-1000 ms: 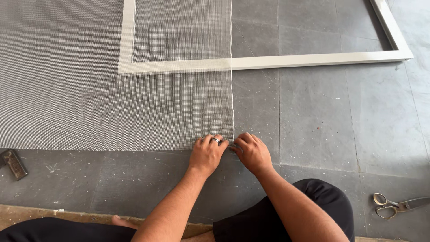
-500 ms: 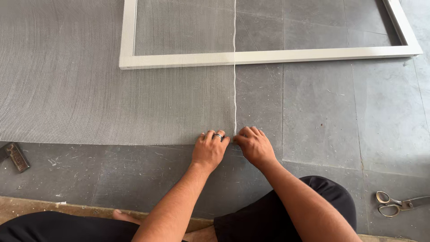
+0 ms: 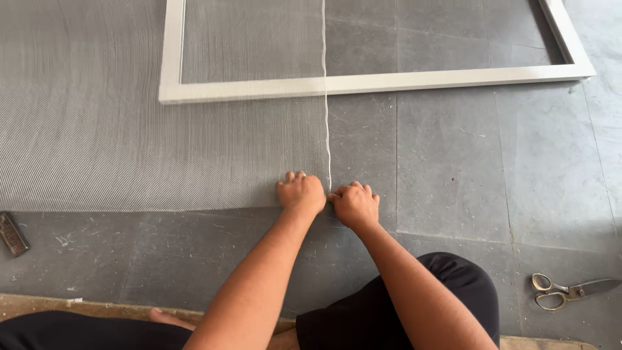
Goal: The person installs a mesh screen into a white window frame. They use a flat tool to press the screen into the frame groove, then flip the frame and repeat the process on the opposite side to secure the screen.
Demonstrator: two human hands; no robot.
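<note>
A: So where's the mesh sheet?

B: Flat on the grey floor, left side, running under the white frame further back. Its pale edge strip comes toward the person.

A: And the hands?

B: Left hand is curled, pinching the near corner of the mesh. Right hand is touching it, fingers bent, pressed by the strip's end. Scissors lie near right.

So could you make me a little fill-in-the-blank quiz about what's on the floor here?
1. Both hands, the left hand and right hand, rest at the corner of the grey ____.
2. The frame lying on the mesh is coloured ____.
3. The scissors lie on the person's ____ side.

Missing words: mesh; white; right
</note>
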